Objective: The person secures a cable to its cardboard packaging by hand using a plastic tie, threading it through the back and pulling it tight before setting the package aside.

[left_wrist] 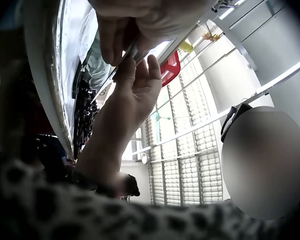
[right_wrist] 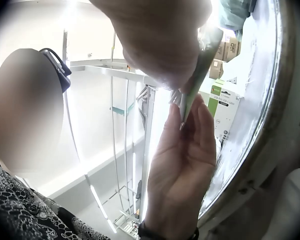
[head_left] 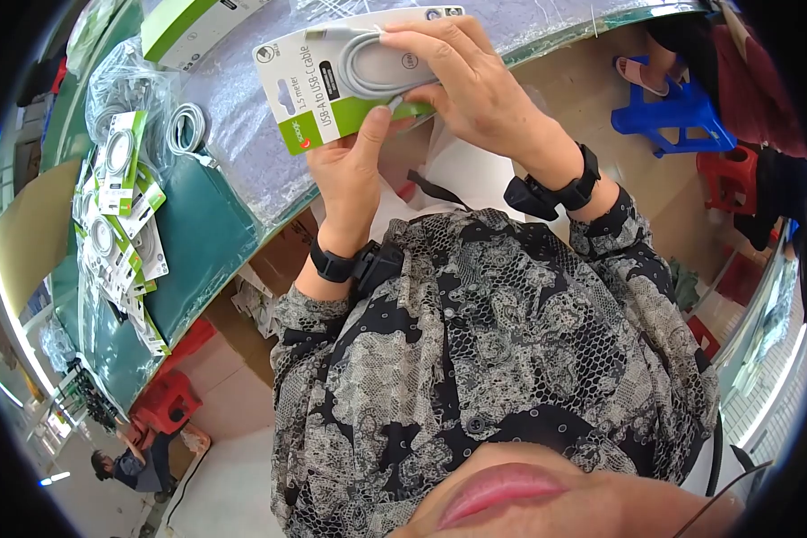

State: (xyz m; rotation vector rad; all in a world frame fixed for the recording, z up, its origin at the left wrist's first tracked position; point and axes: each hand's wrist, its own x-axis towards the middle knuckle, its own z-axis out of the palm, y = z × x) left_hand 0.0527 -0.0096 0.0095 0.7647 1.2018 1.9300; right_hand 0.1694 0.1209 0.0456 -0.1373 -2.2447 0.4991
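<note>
In the head view, the left hand [head_left: 342, 175] held the lower edge of a printed card [head_left: 282, 76] at the top of the frame, its thumb in front, apparently to steady it. The right hand [head_left: 489, 94] gripped the coiled cable [head_left: 348, 67] against the card's face, fingers near the plug and thumb at the coil's lower edge, probably to keep the loops together. At upper left, a clear plastic bag [head_left: 130, 81] on the counter [head_left: 193, 260] contained more cables, with a loose coil [head_left: 186, 125] just beside it. Carded cables [head_left: 118, 184] overlapped in a pile below the bag. A green-and-white box [head_left: 188, 40] stood near the top edge; its contents were hidden.

In the left wrist view, both hands met at upper middle around the card, seen nearly edge-on; the exact finger contact could not be told. A red basket [left_wrist: 171, 68] showed behind them, its inside out of sight.

In the right wrist view, the left hand's thumb and fingers pinched the card's lower edge near the middle. Small cardboard boxes [right_wrist: 231, 49] sat at upper right, their contents not visible.
</note>
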